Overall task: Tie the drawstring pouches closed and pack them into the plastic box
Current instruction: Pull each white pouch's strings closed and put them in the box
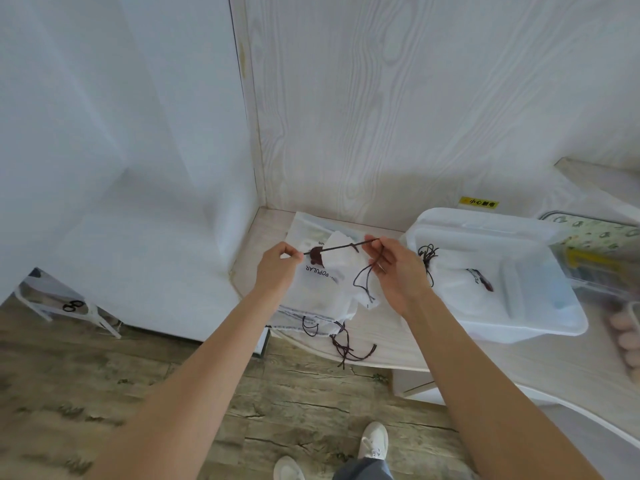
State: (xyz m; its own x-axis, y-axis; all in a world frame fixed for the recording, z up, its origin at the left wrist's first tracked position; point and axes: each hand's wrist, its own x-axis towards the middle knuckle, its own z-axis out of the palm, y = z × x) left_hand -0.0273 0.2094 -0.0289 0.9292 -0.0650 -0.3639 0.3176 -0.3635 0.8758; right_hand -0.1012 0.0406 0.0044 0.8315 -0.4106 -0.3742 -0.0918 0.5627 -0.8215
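the drawstring [341, 246] is stretched taut between both hands, just above the stack of white pouches [322, 289] that lies on the table [381, 348] to the left of the plastic box [519, 317]. its long axis runs nearly level, side to side, rising a little toward the box end. the left hand [277, 268] pinches the far-from-box end between thumb and curled fingers, right beside a dark patch on the pouch in hand [341, 268]; the right hand [391, 268] pinches the box-side end at its thumb and forefinger, the other fingers loosely spread, with slack cord looping down below its palm toward the stack.

the coming move, as i judge it, turns on that line — the cord lies straight between the two pinches, so pulling the hands apart along it should cinch the mouth, and the loose tail under the right hand is what a knot would be made from. the right hand is the nearer one to the plastic box, which sits just beside it, so it looks the natural carrier once the tie is done.

inside the box one tied pouch [460, 285] already lies, its dark cord bunched at the end nearest the stack. more cords trail off the stack's near edge — other pouches appear to be not yet tied.
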